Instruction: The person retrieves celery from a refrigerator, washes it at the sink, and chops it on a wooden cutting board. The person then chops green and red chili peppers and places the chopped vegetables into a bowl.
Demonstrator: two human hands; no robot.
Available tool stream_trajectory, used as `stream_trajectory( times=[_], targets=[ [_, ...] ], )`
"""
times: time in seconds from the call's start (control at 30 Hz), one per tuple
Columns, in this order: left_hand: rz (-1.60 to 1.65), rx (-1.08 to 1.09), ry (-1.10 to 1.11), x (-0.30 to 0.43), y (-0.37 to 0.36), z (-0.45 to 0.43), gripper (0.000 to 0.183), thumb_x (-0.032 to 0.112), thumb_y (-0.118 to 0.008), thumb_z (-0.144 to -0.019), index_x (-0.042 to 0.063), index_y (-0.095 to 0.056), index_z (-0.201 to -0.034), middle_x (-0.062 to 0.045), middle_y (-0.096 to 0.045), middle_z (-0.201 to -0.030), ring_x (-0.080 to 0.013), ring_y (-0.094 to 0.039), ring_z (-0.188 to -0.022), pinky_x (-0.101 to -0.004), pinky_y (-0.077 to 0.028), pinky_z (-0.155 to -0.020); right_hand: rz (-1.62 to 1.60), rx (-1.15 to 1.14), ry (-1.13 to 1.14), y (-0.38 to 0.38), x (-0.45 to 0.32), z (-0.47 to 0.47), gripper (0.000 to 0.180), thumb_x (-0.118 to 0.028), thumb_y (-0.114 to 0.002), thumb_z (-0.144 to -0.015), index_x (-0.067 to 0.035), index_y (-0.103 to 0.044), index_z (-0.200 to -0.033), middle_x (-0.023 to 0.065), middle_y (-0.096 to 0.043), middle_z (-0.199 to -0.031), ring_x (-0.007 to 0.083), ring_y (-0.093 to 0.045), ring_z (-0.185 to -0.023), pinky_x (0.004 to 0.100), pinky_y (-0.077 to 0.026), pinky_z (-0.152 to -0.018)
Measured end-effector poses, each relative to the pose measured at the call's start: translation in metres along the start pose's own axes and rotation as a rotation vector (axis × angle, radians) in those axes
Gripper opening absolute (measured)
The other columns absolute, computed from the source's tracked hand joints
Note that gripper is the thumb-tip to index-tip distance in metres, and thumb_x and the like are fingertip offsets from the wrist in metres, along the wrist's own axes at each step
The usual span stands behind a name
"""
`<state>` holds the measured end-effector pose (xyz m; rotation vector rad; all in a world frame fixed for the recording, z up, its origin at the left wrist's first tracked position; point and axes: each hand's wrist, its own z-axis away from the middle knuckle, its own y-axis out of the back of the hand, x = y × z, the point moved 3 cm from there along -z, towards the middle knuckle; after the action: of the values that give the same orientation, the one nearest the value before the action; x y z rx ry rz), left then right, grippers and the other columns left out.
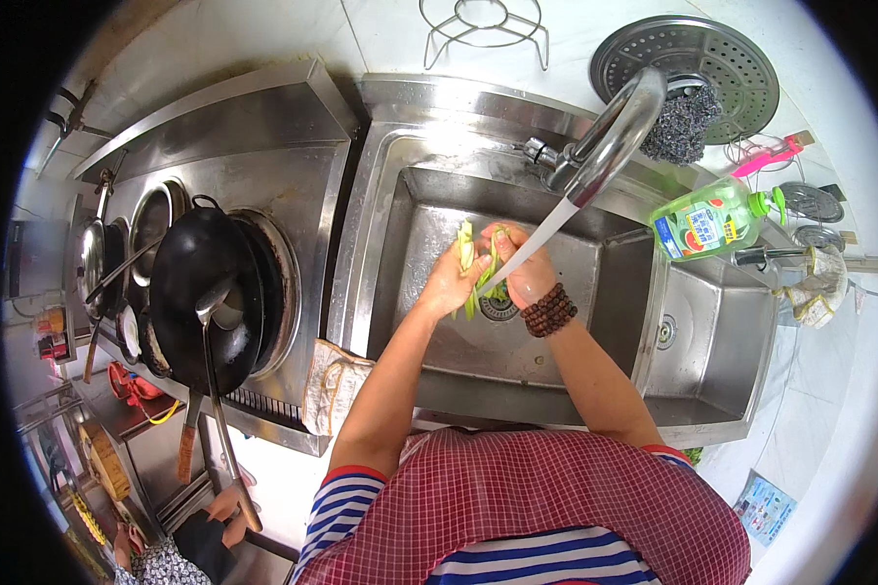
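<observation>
Both my hands are over the large stainless steel sink basin (453,358). My left hand (453,279) is closed around pale green vegetable stalks (466,245) that stick out above and below the fingers. My right hand (524,267), with a brown bead bracelet (549,310) on the wrist, grips more green stalks or leaves beside it. A stream of water (530,245) runs from the curved chrome faucet (618,139) down between the hands. Below them, the drain strainer (499,307) is partly covered by green pieces.
Left of the sink, a black wok (190,292) with a long-handled ladle (217,395) sits on the stove. A folded cloth (334,387) lies at the stove's corner. Right are a green soap bottle (706,219) and a smaller basin (702,336). Another person's hands (227,512) show at lower left.
</observation>
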<state>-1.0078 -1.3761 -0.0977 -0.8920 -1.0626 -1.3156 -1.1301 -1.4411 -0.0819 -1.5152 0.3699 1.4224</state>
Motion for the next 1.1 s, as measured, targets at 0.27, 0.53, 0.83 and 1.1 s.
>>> stream_trajectory(
  times=[0.27,0.53,0.83,1.1],
  targets=[
    [0.273,-0.027,-0.108,-0.003,-0.02,0.006,0.046,0.018,-0.06,-0.095,-0.001,-0.042,-0.133,-0.008,-0.055,-0.125,-0.0174,-0.052,-0.115,-0.0321,-0.043,-0.098,1.058,-0.08,0.36,-0.019,-0.032,0.002,0.03,-0.012,-0.055,-0.092,-0.001,-0.06,-0.119,0.0142,-0.059,-0.119,0.0268,-0.057,-0.108,0.0344,-0.045,-0.093],
    [1.022,0.077,-0.02,0.008,0.009,-0.008,0.014,0.02,-0.057,-0.097,0.007,-0.056,-0.101,-0.007,-0.061,-0.091,-0.0218,-0.064,-0.085,-0.0381,-0.054,-0.082,0.844,-0.051,0.049,0.007,0.037,0.038,0.035,-0.021,-0.045,-0.099,-0.002,-0.043,-0.129,0.0228,-0.06,-0.102,0.0369,-0.059,-0.101,0.0401,-0.046,-0.087],
    [1.134,0.366,0.02,-0.001,0.042,-0.003,0.012,0.022,-0.06,-0.096,0.012,-0.057,-0.102,-0.004,-0.06,-0.091,-0.0203,-0.058,-0.082,-0.0447,-0.053,-0.083,0.832,-0.026,-0.264,0.084,0.067,0.096,0.025,-0.023,-0.048,-0.098,-0.001,-0.055,-0.088,0.0145,-0.059,-0.073,0.0329,-0.056,-0.068,0.0427,-0.045,-0.067],
    [0.796,0.265,0.222,-0.021,-0.013,0.003,0.022,0.013,-0.065,-0.092,0.007,-0.062,-0.113,-0.005,-0.066,-0.09,-0.0137,-0.062,-0.071,-0.0278,-0.053,-0.061,1.187,-0.127,-0.315,0.096,0.02,0.085,0.056,-0.022,-0.062,-0.091,-0.006,-0.043,-0.141,0.0216,-0.05,-0.137,0.0302,-0.052,-0.125,0.0378,-0.044,-0.101]
  ],
)
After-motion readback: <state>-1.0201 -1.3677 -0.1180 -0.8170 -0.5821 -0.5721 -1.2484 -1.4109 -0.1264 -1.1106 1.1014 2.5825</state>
